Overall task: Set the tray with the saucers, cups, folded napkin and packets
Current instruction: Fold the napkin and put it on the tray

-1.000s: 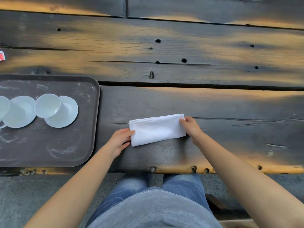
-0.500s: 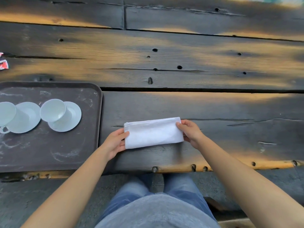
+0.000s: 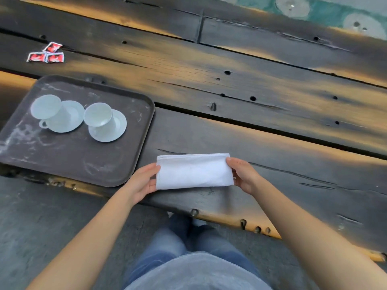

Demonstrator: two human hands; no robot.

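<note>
A white napkin (image 3: 193, 171), folded into a long rectangle, lies near the table's front edge. My left hand (image 3: 142, 183) grips its left end and my right hand (image 3: 244, 174) grips its right end. To the left sits a dark brown tray (image 3: 69, 162). On it stand two white cups, the left cup (image 3: 49, 108) and the right cup (image 3: 99, 118), each on its own saucer: left saucer (image 3: 72, 117), right saucer (image 3: 117, 130). Three red packets (image 3: 46, 54) lie on the table beyond the tray.
The table (image 3: 272, 91) is made of dark weathered wooden planks with gaps and bolt holes. Its front edge runs just below my hands, with my legs in jeans (image 3: 188, 237) and the grey floor beneath. A teal patterned surface (image 3: 326, 11) shows past the far edge.
The view has swung left and tilted, bringing the whole tray and the red packets into sight. Both hands stay on the napkin's ends, which has shifted slightly toward the tray.
</note>
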